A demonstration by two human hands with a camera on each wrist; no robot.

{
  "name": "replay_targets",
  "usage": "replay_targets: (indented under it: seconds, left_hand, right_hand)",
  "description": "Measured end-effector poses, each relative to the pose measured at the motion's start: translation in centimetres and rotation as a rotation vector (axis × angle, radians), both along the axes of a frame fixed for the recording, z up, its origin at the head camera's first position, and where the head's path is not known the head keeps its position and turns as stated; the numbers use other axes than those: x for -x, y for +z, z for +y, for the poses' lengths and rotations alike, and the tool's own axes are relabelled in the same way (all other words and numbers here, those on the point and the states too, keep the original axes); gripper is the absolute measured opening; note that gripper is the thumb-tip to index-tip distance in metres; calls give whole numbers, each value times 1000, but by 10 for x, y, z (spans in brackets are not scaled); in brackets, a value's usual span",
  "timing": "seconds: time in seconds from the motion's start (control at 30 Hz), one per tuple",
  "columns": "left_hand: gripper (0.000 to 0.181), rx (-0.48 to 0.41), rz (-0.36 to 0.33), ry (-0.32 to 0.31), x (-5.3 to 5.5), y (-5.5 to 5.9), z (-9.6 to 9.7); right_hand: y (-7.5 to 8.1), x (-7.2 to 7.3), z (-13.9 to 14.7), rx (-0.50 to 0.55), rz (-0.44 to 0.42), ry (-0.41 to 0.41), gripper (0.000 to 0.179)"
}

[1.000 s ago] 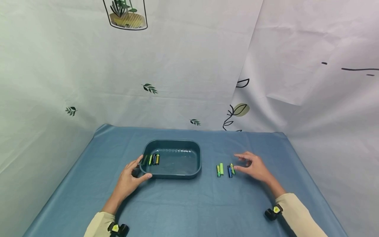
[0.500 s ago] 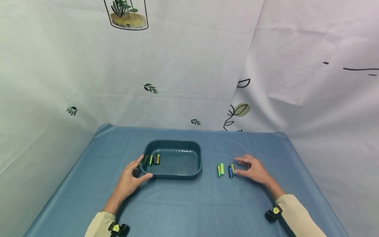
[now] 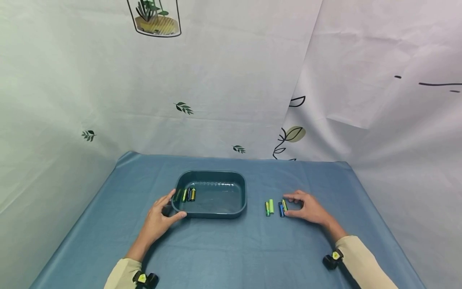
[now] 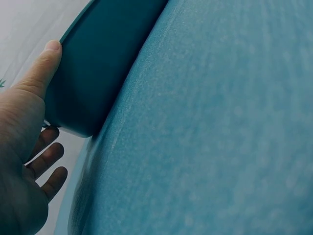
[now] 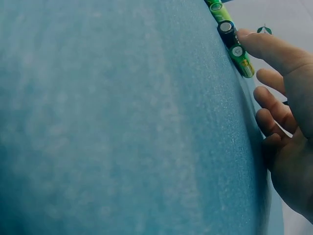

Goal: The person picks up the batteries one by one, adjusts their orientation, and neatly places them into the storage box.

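Observation:
In the head view my left hand [image 3: 159,218] holds the left near corner of a dark teal rectangular dish [image 3: 216,214], thumb at the front rim and fingertips at the left rim. The left wrist view shows the thumb against the dish wall [image 4: 93,68], the lower fingers loosely extended. Several small batteries [image 3: 189,194] lie side by side inside the dish. My right hand [image 3: 308,208] hovers around a yellow-green battery [image 3: 284,205], thumb by its near end and forefinger by its far end. Against it lies a blue and black battery [image 3: 281,209]; the right wrist view shows the thumb tip [image 5: 244,35] close beside both.
Left of that pair, a yellow-green battery [image 3: 267,208] and a plain light-green battery [image 3: 271,206] lie together on the blue tablecloth [image 3: 223,253]. White printed fabric [image 3: 231,80] hangs behind the table and along its sides.
My right hand has lowered slightly, its thumb coming down to the near end of the yellow-green battery. The left hand and the dish have kept their place.

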State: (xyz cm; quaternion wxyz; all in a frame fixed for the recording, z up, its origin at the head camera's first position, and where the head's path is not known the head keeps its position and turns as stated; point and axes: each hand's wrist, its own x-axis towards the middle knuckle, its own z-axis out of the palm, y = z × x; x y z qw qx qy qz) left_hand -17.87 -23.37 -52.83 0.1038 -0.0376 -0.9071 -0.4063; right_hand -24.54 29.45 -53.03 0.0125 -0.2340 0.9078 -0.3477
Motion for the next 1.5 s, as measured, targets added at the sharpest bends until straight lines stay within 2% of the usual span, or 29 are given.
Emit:
replay_targets:
  seconds: [0.63,1.03,1.3,1.5]
  left_hand:
    - [91,4,-14,5,-1,1,0]
    - [91,10,4,10,-2,1,0]
    - [92,2,-12,3,0,1,1]
    - [91,2,-14,3,1,2,1]
  right_hand:
    - [-1,1,1,-2,-46,11,54]
    - [-1,1,3,27,-4,-6,50]
    - [0,2,5,34,51,-20,46]
    - [6,2,7,39,77,-40,46]
